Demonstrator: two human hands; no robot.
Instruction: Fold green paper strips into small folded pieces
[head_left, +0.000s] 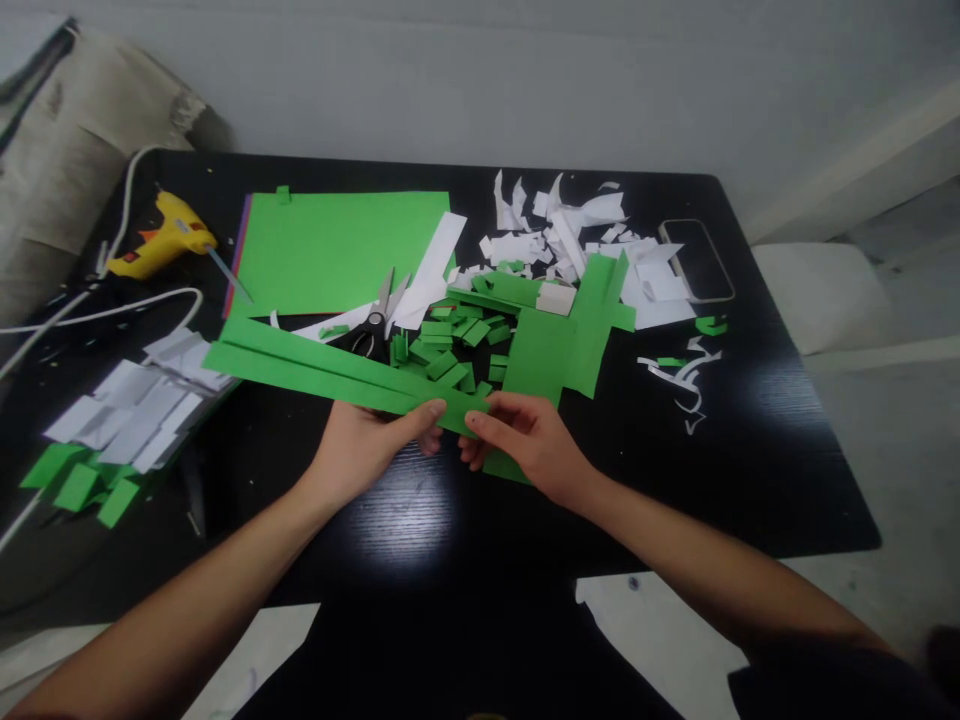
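A long green paper strip (322, 372) with a lengthwise crease is held above the table, slanting up to the left. My left hand (379, 440) pinches it near its right end, thumb on top. My right hand (536, 440) closes on that end, thumb and fingers gripping the edge. Just beyond my hands lies a pile of small folded green paper pieces (450, 350). Larger green paper pieces (540, 350) lie behind my right hand. Black-handled scissors (375, 322) rest partly open behind the strip, their handles partly hidden.
A yellow glue gun (165, 238) lies at the back left beside a white cable (127, 200). Green sheets (337, 245) are stacked near it. White paper scraps (562, 225) and a phone (697, 260) are at the back right. A white-and-green folded paper assembly (139, 400) sits left.
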